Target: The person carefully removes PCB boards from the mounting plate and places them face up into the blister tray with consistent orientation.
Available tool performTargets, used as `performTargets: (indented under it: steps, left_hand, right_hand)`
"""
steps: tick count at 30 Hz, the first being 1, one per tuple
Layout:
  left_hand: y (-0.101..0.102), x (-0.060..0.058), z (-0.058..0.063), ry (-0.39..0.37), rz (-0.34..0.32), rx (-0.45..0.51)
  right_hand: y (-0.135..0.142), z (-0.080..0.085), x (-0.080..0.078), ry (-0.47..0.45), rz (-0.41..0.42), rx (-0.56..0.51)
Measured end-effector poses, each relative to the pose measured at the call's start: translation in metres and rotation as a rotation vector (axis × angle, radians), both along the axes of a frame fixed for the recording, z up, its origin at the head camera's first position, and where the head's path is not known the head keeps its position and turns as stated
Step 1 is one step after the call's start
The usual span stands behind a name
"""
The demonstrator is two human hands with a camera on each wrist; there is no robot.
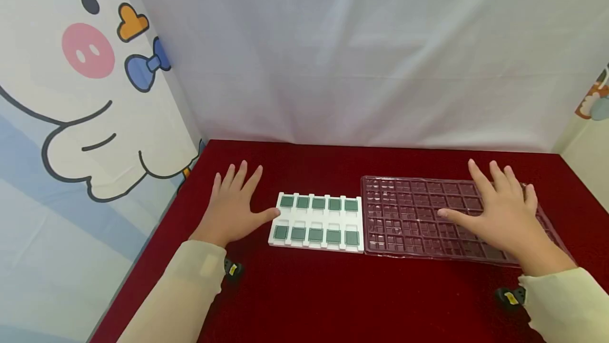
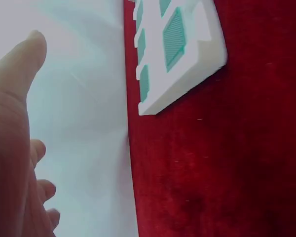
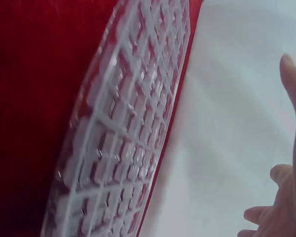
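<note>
My left hand [image 1: 234,207], fingers spread, hovers at the left side of a white tray [image 1: 309,221] and holds nothing. Two rows of small green square pieces [image 1: 315,235] sit in that tray's slots. In the left wrist view the thumb is apart from the white tray [image 2: 200,54]. My right hand [image 1: 503,211], also spread and holding nothing, is over the right part of a clear plastic compartment tray [image 1: 418,229]. The right wrist view shows the same clear tray [image 3: 103,123] below the hand, its small compartments in rows.
A dark red cloth [image 1: 357,300] covers the table. White curtain [image 1: 380,57] hangs along the back edge, and a cartoon-printed cloth [image 1: 95,137] hangs on the left. The two trays lie side by side, nearly touching.
</note>
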State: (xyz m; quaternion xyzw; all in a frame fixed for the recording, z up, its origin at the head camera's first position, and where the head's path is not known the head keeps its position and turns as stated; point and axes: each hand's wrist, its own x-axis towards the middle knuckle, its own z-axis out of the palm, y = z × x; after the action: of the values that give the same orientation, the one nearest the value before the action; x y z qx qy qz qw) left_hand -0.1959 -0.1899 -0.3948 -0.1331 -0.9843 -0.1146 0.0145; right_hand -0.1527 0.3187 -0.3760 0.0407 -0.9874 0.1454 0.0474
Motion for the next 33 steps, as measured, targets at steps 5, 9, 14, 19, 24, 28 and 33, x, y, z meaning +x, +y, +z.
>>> performTargets:
  steps: [5, 9, 14, 19, 24, 28, 33]
  left_hand:
    - [-0.002, 0.011, -0.01, -0.034, -0.036, 0.06]
    - [0.0, 0.02, -0.016, -0.064, -0.043, 0.126]
    - [0.003, 0.032, -0.021, -0.136, -0.023, 0.222]
    - [0.007, 0.04, -0.03, -0.22, 0.01, 0.267]
    - [0.008, 0.044, -0.04, -0.262, 0.024, 0.286]
    - [0.009, 0.047, -0.045, -0.29, 0.036, 0.302]
    - [0.012, 0.052, -0.047, -0.329, 0.049, 0.307]
  right_hand:
    - [-0.012, -0.006, 0.002, 0.012, 0.038, -0.001]
    - [-0.024, -0.011, 0.005, 0.007, 0.063, -0.021]
    - [-0.039, -0.016, 0.009, -0.016, 0.089, -0.031]
    - [-0.055, -0.02, 0.011, -0.059, 0.104, -0.043]
    - [-0.07, -0.024, 0.013, -0.082, 0.127, -0.057]
    - [-0.078, -0.028, 0.015, -0.081, 0.15, -0.066]
    - [-0.087, -0.032, 0.017, -0.074, 0.171, -0.069]
